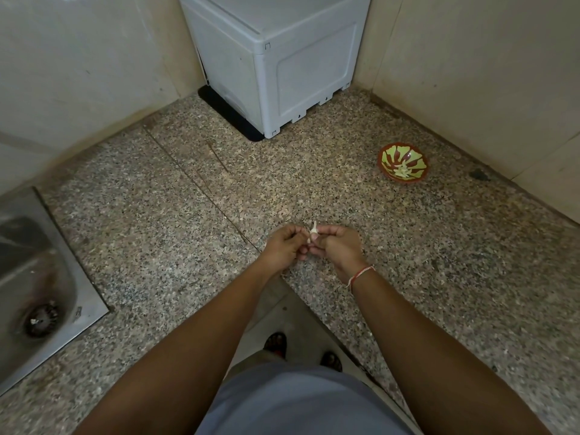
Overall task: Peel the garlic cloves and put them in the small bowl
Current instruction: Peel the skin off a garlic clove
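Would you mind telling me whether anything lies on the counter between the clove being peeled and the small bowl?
Nothing visible does. Both hands pinch the clove near the counter's front edge; only bare granite lies between it and the bowl, far right.

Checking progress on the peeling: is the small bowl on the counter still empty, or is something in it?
Not empty. The small bowl stands upright on the counter, with pale pieces at its bottom, probably peeled garlic.

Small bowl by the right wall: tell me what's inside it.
The small bowl holds a little heap of pale pieces at its bottom, apparently peeled garlic cloves. Their number cannot be counted, and the bowl's green and red pattern beneath them is covered.
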